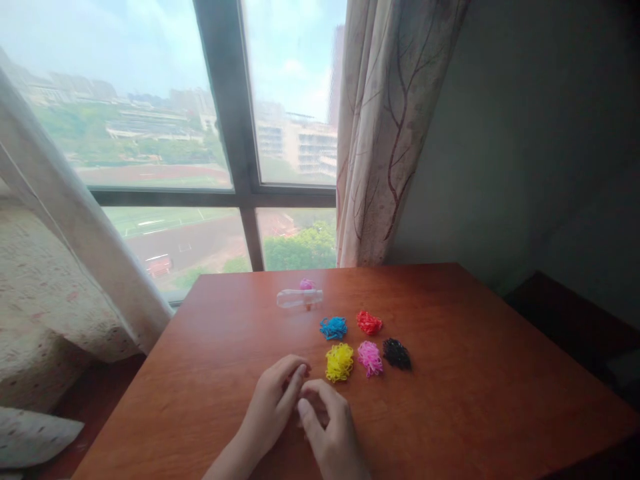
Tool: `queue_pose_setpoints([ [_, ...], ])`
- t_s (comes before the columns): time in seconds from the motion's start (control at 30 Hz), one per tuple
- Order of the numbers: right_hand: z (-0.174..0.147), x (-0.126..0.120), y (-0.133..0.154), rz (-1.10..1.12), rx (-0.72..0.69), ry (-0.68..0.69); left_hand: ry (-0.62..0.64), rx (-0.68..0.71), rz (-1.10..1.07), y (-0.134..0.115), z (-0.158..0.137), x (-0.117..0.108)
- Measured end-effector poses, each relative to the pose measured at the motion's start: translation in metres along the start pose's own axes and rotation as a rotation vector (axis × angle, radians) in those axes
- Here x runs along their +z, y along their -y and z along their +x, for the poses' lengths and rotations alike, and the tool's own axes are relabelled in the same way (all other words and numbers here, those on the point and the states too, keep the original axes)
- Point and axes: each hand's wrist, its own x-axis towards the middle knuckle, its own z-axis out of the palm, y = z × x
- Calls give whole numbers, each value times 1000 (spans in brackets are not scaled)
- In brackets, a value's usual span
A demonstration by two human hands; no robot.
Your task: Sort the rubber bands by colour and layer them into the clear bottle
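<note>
Low in the middle of the frame, the left hand [273, 403] and the right hand [333, 433] meet on the table [475, 400], fingertips together, fingers curled narrow. Whether anything is pinched between them I cannot tell; the spot where they touch is blurred and partly hidden.

Just above and to the right of the fingertips lies the yellow pile [339, 362] of small elastic bands, the nearest thing to the hands. Beside it, further right, come the pink pile [370, 358] and then the black pile [397, 353], the three in a row and set slightly apart. Above that row sit the blue pile [333, 327] and the red pile [369, 323], side by side.

Higher still, toward the table's far edge, a clear bag [299, 298] lies flat, with a small pink clump [307, 285] touching its upper side.

Beyond the table, the window [235, 133] fills the upper left of the frame, with a patterned curtain [390, 133] hanging at upper centre and a grey wall [525, 133] on the right.
</note>
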Motion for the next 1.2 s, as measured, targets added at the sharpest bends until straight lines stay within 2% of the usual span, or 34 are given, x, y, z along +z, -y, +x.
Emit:
queue_pose_setpoints([
  [0.1, 2, 13, -7, 241, 124, 20, 56, -85, -120, -1, -3, -1],
  [0.23, 2, 23, -12, 343, 138, -2, 115, -166, -230, -1, -4, -2],
  [0.4, 1, 26, -19, 345, 106, -18, 123, -148, -256, 1, -4, -3],
  [0.6, 2, 29, -22, 286, 76, -26, 151, -202, -353, 2, -3, -2],
  [0.87, 2, 29, -22, 262, 104, -42, 153, -204, -391, 0, -4, 0],
  [1.2, 1, 28, -18, 197, 70, -56, 144, -196, -323, 2, -3, -1],
])
